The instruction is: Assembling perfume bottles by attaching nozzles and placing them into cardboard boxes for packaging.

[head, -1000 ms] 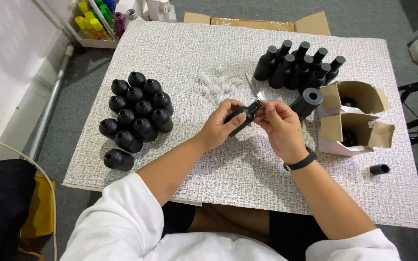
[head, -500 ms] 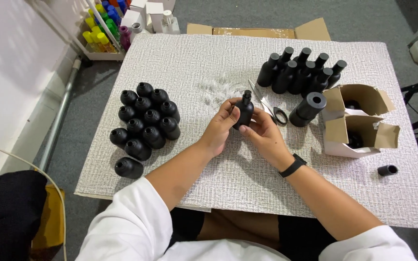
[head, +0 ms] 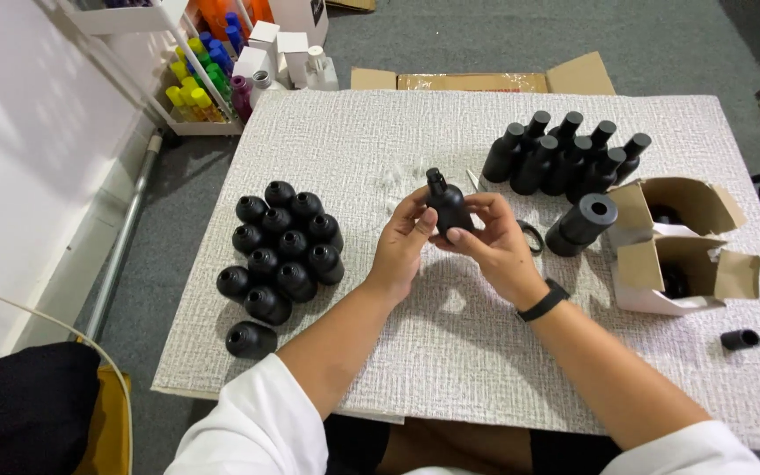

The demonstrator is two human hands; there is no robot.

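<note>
on the far left of the desk [head: 336, 141], well left of the held bottle, a cluster of open-necked black bottles [head: 281, 251] stands packed together, with one more lying on its side [head: 252, 339] at the near edge of that group. beyond the desk's far left corner, a low shelf holds coloured bottles [head: 195, 84] and small white boxes [head: 279, 44].

moving right to the middle, the person's left hand [head: 402, 251] and right hand [head: 490, 246] meet around a single black bottle [head: 447, 207]. both hands are clamped on it: the left hand's fingers wrap its left side, the right hand's fingers and thumb close on its right side and base. the bottle sits between the two hands, raised over the desk, its long axis close to upright and leaning slightly away, with the capped neck pointing up and toward the far edge. neither hand is clearly nearer; the bottle is shared evenly. a black band [head: 543, 301] circles the right wrist.

just right of the held bottle, a small pair of scissors [head: 525, 230] lies partly hidden behind the right hand. further right stand a row of capped black bottles [head: 565, 158], a stack of black caps [head: 580, 224] on its side, two opened cardboard boxes [head: 679, 246], and a loose black cap [head: 739, 339] near the right edge.
</note>
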